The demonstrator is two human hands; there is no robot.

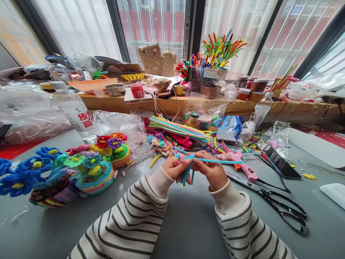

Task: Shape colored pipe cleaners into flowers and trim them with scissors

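Observation:
Both hands meet over the middle of the grey table around light blue pipe cleaners (223, 161). My left hand (176, 168) pinches the bent blue stems, with a bit of pink fuzz at its fingertips. With thumb and fingers, my right hand (211, 171) grips the same blue piece; one long stem runs out past it to the right, and shorter ends hang down between the hands. Behind them lies a bundle of pastel pipe cleaners (178, 129). A pink glue gun (246, 167) rests right of my right hand, with black-handled scissors (283, 208) nearer me.
Pipe-cleaner flowers (35, 165) and coiled colourful pots (95, 180) stand at the left. A phone (280, 162) lies at the right near a cord. Plastic bottles (74, 111), wrappers and a blue packet (229, 127) crowd the back, below a ledge holding paint jars (260, 85).

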